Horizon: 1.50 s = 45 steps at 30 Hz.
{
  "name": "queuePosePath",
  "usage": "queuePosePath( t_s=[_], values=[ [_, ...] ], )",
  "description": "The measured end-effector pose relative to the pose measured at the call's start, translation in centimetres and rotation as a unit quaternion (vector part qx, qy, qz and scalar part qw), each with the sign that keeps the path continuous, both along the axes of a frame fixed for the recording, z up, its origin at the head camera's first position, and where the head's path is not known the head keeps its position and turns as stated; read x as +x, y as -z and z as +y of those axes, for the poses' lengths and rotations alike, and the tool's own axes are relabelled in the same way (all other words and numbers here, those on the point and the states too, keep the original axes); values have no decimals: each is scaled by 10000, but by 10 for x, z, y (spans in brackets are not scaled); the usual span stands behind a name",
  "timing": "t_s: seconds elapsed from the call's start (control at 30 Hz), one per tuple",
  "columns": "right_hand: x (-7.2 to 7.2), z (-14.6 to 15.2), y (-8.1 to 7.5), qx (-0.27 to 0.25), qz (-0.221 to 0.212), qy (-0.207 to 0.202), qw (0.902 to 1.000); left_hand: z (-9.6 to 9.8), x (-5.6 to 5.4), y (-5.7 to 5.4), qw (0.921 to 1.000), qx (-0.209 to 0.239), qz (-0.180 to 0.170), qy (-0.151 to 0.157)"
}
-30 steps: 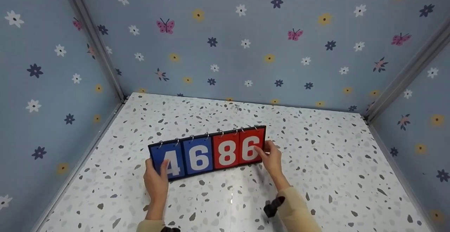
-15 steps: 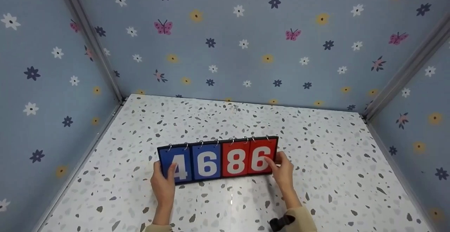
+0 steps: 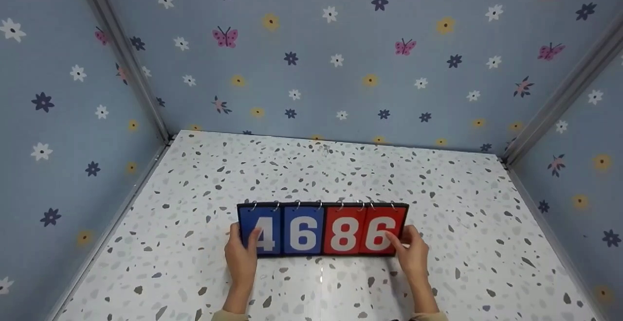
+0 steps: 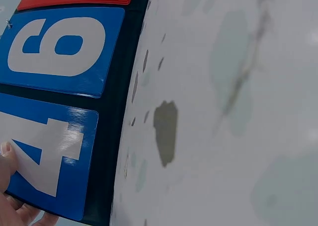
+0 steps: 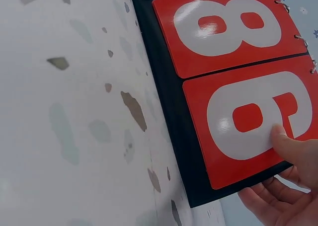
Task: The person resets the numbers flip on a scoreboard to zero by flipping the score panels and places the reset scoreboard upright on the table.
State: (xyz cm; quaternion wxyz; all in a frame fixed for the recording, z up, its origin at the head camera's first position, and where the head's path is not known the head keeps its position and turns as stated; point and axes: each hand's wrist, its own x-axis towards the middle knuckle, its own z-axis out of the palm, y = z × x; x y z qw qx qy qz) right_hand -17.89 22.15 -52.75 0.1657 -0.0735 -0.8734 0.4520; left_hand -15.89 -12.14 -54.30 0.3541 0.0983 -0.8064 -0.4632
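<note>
A flip scoreboard [image 3: 303, 233] with a black backing and metal rings along its top shows blue cards 4 and 6, then red cards 8 and 6. My left hand [image 3: 241, 255] grips its left end, the thumb over the blue 4 card [image 4: 49, 151] and the fingers behind. At the other end my right hand [image 3: 413, 253] pinches the board, its thumb lying on the red 6 card [image 5: 248, 116]. The board leans back, its top edge level in the head view. Whether its lower edge touches the table cannot be told.
A white speckled table [image 3: 311, 170] lies beneath the board. Blue panels with flowers and butterflies stand behind it [image 3: 336, 39], on the left [image 3: 58, 141] and on the right [image 3: 589, 165], with grey metal posts at the corners.
Both hands have brought the scoreboard toward me and to the right. Its tilt, right end higher before, has levelled out. The grip at both ends stays the same.
</note>
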Motion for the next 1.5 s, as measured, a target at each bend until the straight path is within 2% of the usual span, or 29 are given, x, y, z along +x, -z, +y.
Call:
queuePosePath(
  t_s=[0.3, 0.57, 0.7, 0.8, 1.0, 1.07, 1.17, 1.33, 1.5],
  values=[
    [20, 24, -1, 25, -280, 332, 9991, 21, 0, 0, 9996, -14, -131, 267],
    [31, 42, -4, 95, -550, 745, 9957, 40, 0, 0, 9987, 17, -110, 500],
    [34, 48, -4, 51, -597, 816, 9949, 45, 1, 2, 9983, 83, -74, 572],
    [31, 53, 5, -41, -444, 783, 9959, 47, 0, 2, 9979, 174, -50, 619],
    [12, 73, 64, 143, 23, 1123, 9936, 47, -1, 4, 9966, 269, 89, 769],
    [9, 75, 75, 96, 225, 1210, 9924, 47, -2, 5, 9964, 318, 104, 774],
    [9, 72, 83, -57, 649, 1432, 9875, 46, -3, 5, 9963, 325, 114, 785],
    [14, 63, 82, -341, 1338, 1984, 9704, 46, -4, 5, 9963, 272, 150, 799],
    [14, 53, 81, -698, 1553, 1951, 9659, 45, -4, 6, 9969, 208, 172, 738]
  ],
)
